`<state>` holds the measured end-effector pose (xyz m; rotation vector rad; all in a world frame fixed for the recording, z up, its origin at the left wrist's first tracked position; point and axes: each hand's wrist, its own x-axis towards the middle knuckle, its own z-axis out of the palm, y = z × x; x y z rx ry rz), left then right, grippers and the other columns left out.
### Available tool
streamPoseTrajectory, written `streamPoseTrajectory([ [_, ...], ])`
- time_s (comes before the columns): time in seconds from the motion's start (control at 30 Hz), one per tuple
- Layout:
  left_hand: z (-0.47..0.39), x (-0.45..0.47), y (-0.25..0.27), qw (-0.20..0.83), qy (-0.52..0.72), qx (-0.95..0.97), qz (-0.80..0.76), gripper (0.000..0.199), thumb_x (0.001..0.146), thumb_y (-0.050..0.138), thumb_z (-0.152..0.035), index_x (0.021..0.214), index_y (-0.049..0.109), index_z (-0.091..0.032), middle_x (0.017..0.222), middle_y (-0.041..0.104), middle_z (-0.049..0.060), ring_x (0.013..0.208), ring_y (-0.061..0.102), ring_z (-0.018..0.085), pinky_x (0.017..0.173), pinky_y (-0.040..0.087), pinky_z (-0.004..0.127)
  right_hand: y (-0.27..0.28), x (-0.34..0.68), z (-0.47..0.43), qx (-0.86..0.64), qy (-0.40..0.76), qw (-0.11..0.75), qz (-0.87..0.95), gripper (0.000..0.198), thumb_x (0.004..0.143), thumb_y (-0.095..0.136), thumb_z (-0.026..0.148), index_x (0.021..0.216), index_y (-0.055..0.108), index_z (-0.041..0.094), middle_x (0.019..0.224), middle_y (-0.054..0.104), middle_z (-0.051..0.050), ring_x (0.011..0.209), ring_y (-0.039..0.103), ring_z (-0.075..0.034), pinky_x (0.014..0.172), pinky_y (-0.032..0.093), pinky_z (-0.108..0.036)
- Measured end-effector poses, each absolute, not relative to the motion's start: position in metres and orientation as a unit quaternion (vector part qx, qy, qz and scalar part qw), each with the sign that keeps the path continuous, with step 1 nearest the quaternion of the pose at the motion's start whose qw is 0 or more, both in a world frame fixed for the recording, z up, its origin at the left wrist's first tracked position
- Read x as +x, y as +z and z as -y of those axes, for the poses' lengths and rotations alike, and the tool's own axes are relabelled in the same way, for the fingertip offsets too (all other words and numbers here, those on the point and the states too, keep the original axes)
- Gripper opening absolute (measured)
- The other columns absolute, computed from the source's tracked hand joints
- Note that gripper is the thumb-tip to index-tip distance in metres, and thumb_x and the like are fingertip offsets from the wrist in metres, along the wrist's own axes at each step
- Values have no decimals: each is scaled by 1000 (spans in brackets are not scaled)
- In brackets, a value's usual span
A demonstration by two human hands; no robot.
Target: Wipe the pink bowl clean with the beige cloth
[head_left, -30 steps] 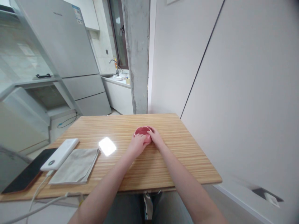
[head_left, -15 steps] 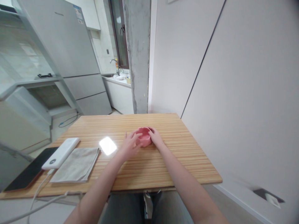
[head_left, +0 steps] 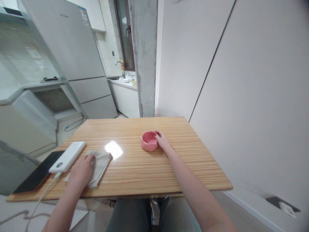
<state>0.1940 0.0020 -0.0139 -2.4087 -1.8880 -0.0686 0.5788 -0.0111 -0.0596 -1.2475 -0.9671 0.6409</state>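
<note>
A pink ashtray [head_left: 149,145] with a notched rim and angular sides stands upright on the wooden table. My right hand [head_left: 162,140] grips its right side, with the thumb at the rim and the fingers partly hidden behind the wall. To the left, my left hand [head_left: 82,168] lies over a folded grey cloth [head_left: 100,170]. Its fingers are curled down onto the fabric and pinch it, and the hand covers much of the cloth's left half.
Beside the cloth lies a white power bank [head_left: 67,157] with a cable [head_left: 45,190] running off the table's front edge. A dark flat tablet-like thing [head_left: 33,175] lies partly under it. A bright reflection shows on the wooden table [head_left: 125,174]. A wall [head_left: 241,96] rises on the right.
My left hand has left the ashtray and moved left and nearer onto the cloth, which has shifted slightly right and wrinkled. My right hand stays on the ashtray.
</note>
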Motion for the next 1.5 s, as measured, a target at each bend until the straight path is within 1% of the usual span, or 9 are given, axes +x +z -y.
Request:
streamPoseTrajectory([
  [0.27, 6, 213, -9, 70, -75, -740, 664, 50, 84, 33, -35, 124, 49, -11, 116, 59, 20, 106, 56, 36, 85, 44, 46, -54, 576, 16, -546, 287, 661, 427, 19, 79, 53, 31, 87, 66, 21, 94, 71, -5, 91, 63, -17, 88, 48, -34],
  [0.43, 1, 224, 2, -59, -3, -762, 645, 29, 79, 42, -38, 86, 60, -15, 91, 67, 17, 89, 61, 32, 75, 45, 39, -50, 581, 21, -597, 213, 664, 397, 29, 84, 45, 39, 87, 66, 20, 93, 69, -6, 93, 61, -19, 90, 44, -35],
  [0.57, 12, 277, 24, -215, -104, -841, 485, 23, 77, 46, -40, 84, 56, -20, 86, 66, 5, 81, 59, 22, 71, 45, 32, -33, 587, 29, -603, 148, 660, 422, 25, 79, 52, 39, 87, 65, 20, 94, 67, -6, 90, 59, -19, 85, 45, -34],
  [0.8, 8, 382, 65, -388, -202, -849, 295, 24, 76, 57, -38, 89, 62, -19, 87, 66, 2, 81, 59, 17, 70, 45, 27, -2, 582, 50, -454, 454, 614, 460, 58, 79, 39, 68, 84, 67, 17, 82, 69, -6, 77, 63, -19, 74, 49, -33],
  [0.93, -15, 415, 58, -409, -300, -797, 326, 34, 69, 65, -39, 93, 58, -17, 84, 66, 4, 75, 60, 16, 65, 46, 27, 3, 584, 59, -479, 507, 567, 438, 40, 68, 68, 49, 92, 68, 18, 86, 71, -6, 83, 65, -23, 77, 51, -37],
  [1.03, -26, 423, 39, -411, -402, -732, 366, 40, 73, 61, -40, 105, 53, -16, 100, 64, 9, 78, 61, 16, 68, 48, 28, 5, 591, 58, -547, 431, 623, 357, 29, 61, 73, 29, 87, 67, 18, 87, 71, -6, 85, 65, -24, 77, 51, -37],
  [1.23, -28, 421, -12, -336, -386, -714, 477, 39, 77, 55, -37, 109, 55, -13, 110, 58, 13, 89, 58, 18, 80, 47, 33, 8, 597, 57, -514, 100, 841, 139, 35, 80, 47, 37, 108, 56, 19, 107, 64, -4, 107, 56, -19, 93, 43, -35],
  [1.33, -24, 421, -22, -320, -325, -759, 465, 40, 78, 54, -34, 112, 57, -13, 109, 60, 13, 96, 58, 20, 86, 45, 33, 7, 585, 62, -539, 57, 736, 406, 27, 78, 50, 31, 101, 58, 19, 101, 64, -4, 104, 55, -19, 94, 40, -36],
  [1.5, -21, 418, -19, -292, -261, -808, 441, 34, 88, 36, -32, 104, 62, -17, 102, 66, 9, 99, 58, 22, 87, 42, 35, 3, 552, 72, -586, 53, 351, 728, 14, 73, 62, 29, 83, 60, 20, 80, 65, -2, 81, 57, -18, 86, 37, -36],
])
